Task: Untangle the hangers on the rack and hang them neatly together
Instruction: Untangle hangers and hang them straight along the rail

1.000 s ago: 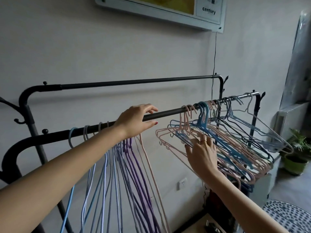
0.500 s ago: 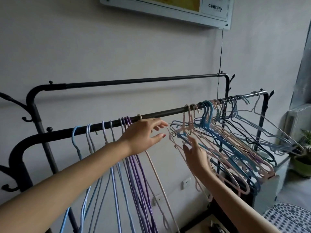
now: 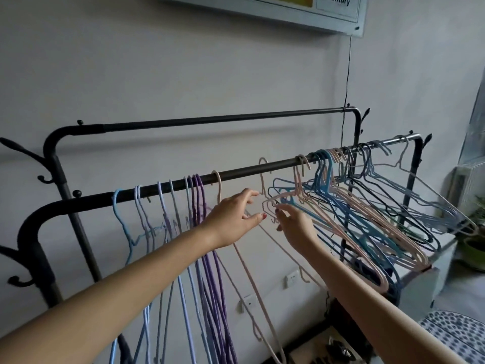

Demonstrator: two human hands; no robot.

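Pink hanger [image 3: 263, 179] off rail, between both hands' fingers [image 3: 252, 194]

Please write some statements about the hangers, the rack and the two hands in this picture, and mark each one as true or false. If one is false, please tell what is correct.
1. The purple hangers hang on the front bar of the rack, left of both hands. True.
2. The tangled hangers are bunched toward the right end of the front bar. True.
3. The rear bar of the rack is full of hangers. False: no hanger hangs on it.
4. The left hand grips the front bar. False: it is below the bar, reaching toward a pink hanger.
5. The right hand hangs down away from the hangers. False: it is raised, its fingertips at the pink hangers in the tangle.
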